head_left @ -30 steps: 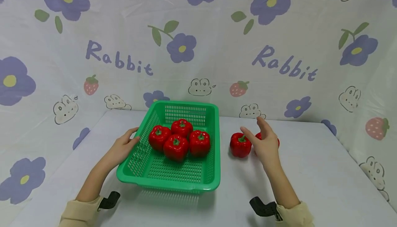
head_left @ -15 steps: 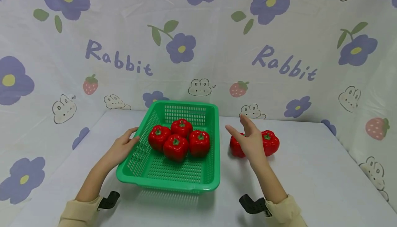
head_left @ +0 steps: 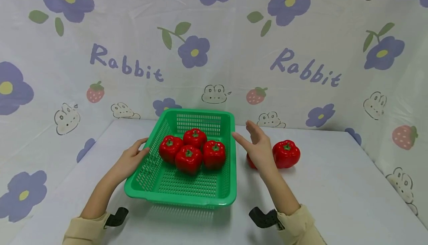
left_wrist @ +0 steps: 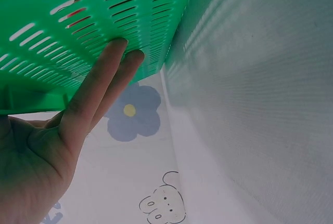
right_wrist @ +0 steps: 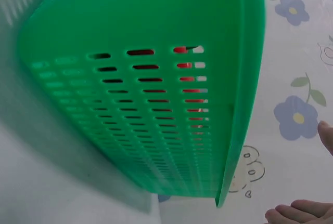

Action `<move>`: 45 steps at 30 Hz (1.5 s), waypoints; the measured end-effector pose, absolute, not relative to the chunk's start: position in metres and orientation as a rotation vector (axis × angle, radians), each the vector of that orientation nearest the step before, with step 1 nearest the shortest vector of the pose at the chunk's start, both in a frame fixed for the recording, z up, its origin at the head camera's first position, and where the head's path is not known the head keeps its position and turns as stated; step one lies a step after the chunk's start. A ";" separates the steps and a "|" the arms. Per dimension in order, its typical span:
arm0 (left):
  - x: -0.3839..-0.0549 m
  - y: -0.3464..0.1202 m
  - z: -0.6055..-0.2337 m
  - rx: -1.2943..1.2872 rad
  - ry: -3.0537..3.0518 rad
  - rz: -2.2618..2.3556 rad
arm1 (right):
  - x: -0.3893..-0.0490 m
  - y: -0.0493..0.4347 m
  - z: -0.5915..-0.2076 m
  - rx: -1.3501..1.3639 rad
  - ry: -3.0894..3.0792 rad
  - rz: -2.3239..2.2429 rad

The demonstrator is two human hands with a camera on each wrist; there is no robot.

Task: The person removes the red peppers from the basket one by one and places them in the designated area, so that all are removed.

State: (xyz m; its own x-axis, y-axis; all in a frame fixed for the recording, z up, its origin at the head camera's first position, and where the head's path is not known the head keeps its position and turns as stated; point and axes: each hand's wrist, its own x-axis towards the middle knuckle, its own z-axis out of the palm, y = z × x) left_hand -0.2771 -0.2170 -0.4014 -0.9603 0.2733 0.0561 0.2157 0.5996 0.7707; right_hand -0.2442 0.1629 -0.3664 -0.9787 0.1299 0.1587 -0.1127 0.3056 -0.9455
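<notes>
A green plastic basket (head_left: pixel 180 199) holds several red bell peppers (head_left: pixel 188 159) grouped in its middle and back. My left hand (head_left: pixel 131 159) grips the basket's left rim, its thumb at the top edge. In the left wrist view, two fingers of that hand (left_wrist: pixel 101 86) lie along the slotted outer wall. Close to the basket's right rim hovers my right hand (head_left: pixel 260 149), fingers spread and nothing held. Behind it, one red bell pepper (head_left: pixel 250 160) on the table is mostly hidden. Another red bell pepper (head_left: pixel 286 154) rests just right of that hand.
The table has a white cover (head_left: pixel 337 189). A white cloth (head_left: pixel 240 44) printed with flowers, rabbits and strawberries hangs behind it. Black wrist-worn pieces (head_left: pixel 264 218) stick out from both sleeves.
My right hand has moved left from over the two loose bell peppers to beside the basket's right rim, uncovering the right pepper. The left hand and basket have stayed in place.
</notes>
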 end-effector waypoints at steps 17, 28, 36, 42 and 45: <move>-0.277 -0.216 -0.400 0.432 2.759 1.303 | -0.253 0.134 -0.350 0.062 -2.363 1.897; -0.276 -0.217 -0.402 0.422 2.759 1.301 | -0.258 0.114 -0.343 0.100 -2.375 1.972; -0.275 -0.215 -0.402 0.437 2.761 1.295 | -0.261 0.100 -0.343 0.105 -2.425 1.997; -0.275 -0.217 -0.402 0.418 2.770 1.284 | -0.260 0.094 -0.341 0.101 -2.465 2.046; -0.275 -0.217 -0.401 0.418 2.755 1.296 | -0.260 0.093 -0.338 0.114 -2.454 2.072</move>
